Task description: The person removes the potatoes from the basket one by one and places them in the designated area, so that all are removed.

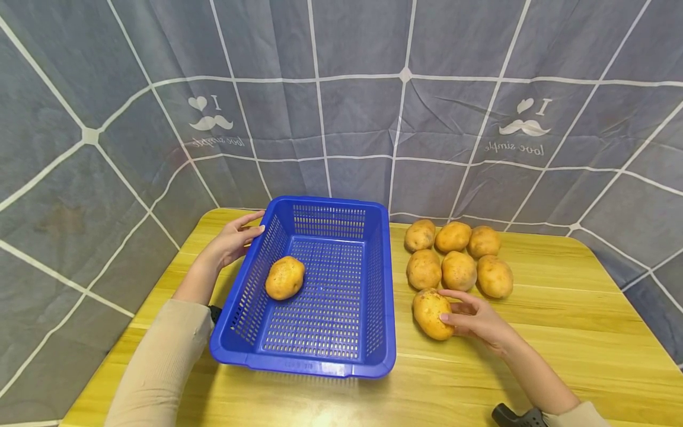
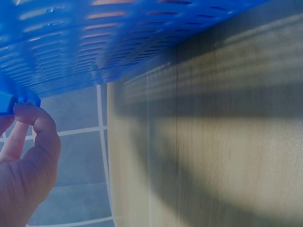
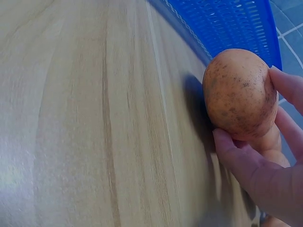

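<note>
The right hand [image 1: 477, 320] is curled round a potato [image 1: 431, 313] on the table [image 1: 560, 356], with the thumb on its near side and the fingers over its far side. In the right wrist view the same potato [image 3: 239, 92] is seen gripped between thumb and fingers [image 3: 289, 87], with its underside touching the wood. This potato lies just to the right of the basket [image 1: 385, 284] and nearest the front edge of the group.

Beyond it, six more potatoes are laid in two rows of three. The back row [image 1: 452, 236] is set close to the cloth; the front row [image 1: 459, 270] lies just before it, the potatoes touching or nearly touching one another. Seven potatoes are thus counted on the table.

The left hand [image 1: 232, 243] is placed at the far left rim of the basket, the fingers stretched along the rim's outside. In the left wrist view the fingertips [image 2: 33, 116] are seen pressed against the blue rim [image 2: 19, 99].

One blue basket is seen, with slotted walls and floor, set on the table's left half. One potato [image 1: 285, 277] lies inside it, on the left part of the floor. Eight potatoes are counted in all.

A grey checked cloth [image 1: 341, 107] is hung behind the table.
</note>
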A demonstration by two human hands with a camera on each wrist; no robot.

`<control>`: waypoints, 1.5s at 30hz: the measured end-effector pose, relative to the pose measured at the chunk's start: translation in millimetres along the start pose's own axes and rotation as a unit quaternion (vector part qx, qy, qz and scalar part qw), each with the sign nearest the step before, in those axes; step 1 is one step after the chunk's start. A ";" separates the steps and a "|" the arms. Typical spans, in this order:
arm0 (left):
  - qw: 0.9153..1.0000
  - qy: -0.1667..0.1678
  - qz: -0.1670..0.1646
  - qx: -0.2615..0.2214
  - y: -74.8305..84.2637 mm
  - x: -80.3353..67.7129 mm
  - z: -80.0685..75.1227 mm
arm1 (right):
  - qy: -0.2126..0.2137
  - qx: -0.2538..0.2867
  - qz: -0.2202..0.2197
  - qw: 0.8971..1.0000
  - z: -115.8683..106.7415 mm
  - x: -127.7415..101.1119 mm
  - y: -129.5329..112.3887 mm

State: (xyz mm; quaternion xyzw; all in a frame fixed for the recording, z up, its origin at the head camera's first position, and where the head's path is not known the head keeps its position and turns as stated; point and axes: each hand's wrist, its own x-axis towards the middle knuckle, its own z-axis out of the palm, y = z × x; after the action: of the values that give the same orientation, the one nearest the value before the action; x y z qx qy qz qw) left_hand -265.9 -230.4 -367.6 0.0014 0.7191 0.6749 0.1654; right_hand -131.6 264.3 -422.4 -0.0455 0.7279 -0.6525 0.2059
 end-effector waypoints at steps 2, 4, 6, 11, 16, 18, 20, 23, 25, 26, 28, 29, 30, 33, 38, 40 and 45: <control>1.000 0.000 0.000 0.002 -0.1 -0.1 0.1 | -0.001 -0.001 0.002 1.000 0.2 0.0 0.2; 1.000 0.001 -0.001 0.002 -0.4 0.0 0.2 | 0.001 -0.001 0.006 1.000 0.8 0.1 0.0; 1.000 0.000 0.000 0.000 -0.8 0.2 0.2 | 0.003 -0.004 0.011 1.000 1.6 0.2 -0.8; 1.000 -0.001 0.000 -0.003 -0.9 -0.4 0.4 | -0.002 -0.008 0.013 1.000 2.2 -0.3 -3.6; 1.000 0.000 -0.001 -0.002 0.0 -0.9 -0.3 | -0.010 -0.007 0.012 1.000 1.3 -0.3 -4.6; 1.000 0.000 -0.001 -0.001 0.4 -0.7 -0.5 | -0.012 -0.008 0.011 1.000 0.7 -0.4 -4.6; 1.000 0.002 -0.002 0.000 0.5 -0.3 -0.3 | -0.012 -0.010 0.011 1.000 0.2 -0.3 -4.9; 1.000 0.002 -0.005 0.003 0.7 0.0 0.0 | -0.014 -0.009 0.009 1.000 -0.4 -0.1 -5.3; 1.000 0.002 -0.006 0.003 0.9 0.2 0.1 | -0.016 -0.009 0.009 1.000 -0.9 0.2 -5.1; 1.000 0.001 -0.005 0.003 0.9 0.3 0.2 | -0.017 -0.009 0.008 1.000 -1.1 0.4 -5.0; 1.000 -0.001 -0.005 0.006 0.8 0.3 0.1 | -0.019 -0.009 0.007 1.000 -1.6 0.8 -4.6; 1.000 -0.001 -0.005 0.007 0.9 0.2 0.1 | -0.020 -0.009 0.007 1.000 -1.8 1.0 -4.5; 1.000 0.000 -0.005 0.007 0.8 0.2 0.1 | -0.020 -0.010 0.007 1.000 -1.9 1.2 -4.4; 1.000 -0.001 -0.005 0.005 1.0 0.4 0.0 | -0.015 -0.011 0.008 1.000 -2.6 1.1 -5.1; 1.000 0.000 -0.007 -0.001 1.1 0.4 0.2 | -0.005 -0.014 0.004 1.000 -4.0 -0.9 -8.3; 1.000 0.001 -0.007 0.002 1.1 0.2 0.2 | -0.006 -0.009 -0.001 1.000 -5.1 -1.9 -9.8; 1.000 0.000 -0.005 0.006 1.0 -0.1 -0.2 | -0.013 -0.003 -0.016 1.000 -8.3 -3.8 -13.8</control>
State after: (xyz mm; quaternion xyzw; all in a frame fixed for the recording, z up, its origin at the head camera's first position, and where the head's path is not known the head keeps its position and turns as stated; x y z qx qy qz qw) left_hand -266.1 -230.5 -366.6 -0.0013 0.7229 0.6700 0.1687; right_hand -133.9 271.4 -407.6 -0.0659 0.7260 -0.6532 0.2047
